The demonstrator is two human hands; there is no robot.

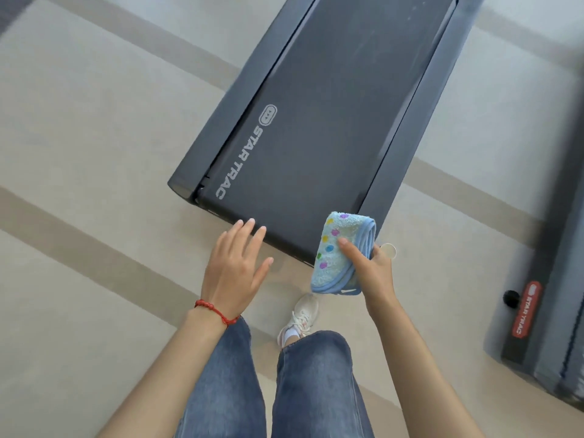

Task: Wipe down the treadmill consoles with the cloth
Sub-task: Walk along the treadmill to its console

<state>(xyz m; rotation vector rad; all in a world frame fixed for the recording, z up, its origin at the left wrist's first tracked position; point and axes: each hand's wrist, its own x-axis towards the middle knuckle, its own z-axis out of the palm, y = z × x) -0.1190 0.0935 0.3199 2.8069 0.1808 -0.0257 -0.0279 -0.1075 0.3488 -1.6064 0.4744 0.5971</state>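
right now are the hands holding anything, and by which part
The right hand grips the folded cloth at its right edge; the left hand holds nothing.

The floor [79, 147] is pale beige, crossed by broad tan bands that run diagonally and meet at right angles. Soft, even light falls across it, with only faint shadows. At the upper left corner lies a darker patch [12, 7], perhaps a mat, too blurred to tell.
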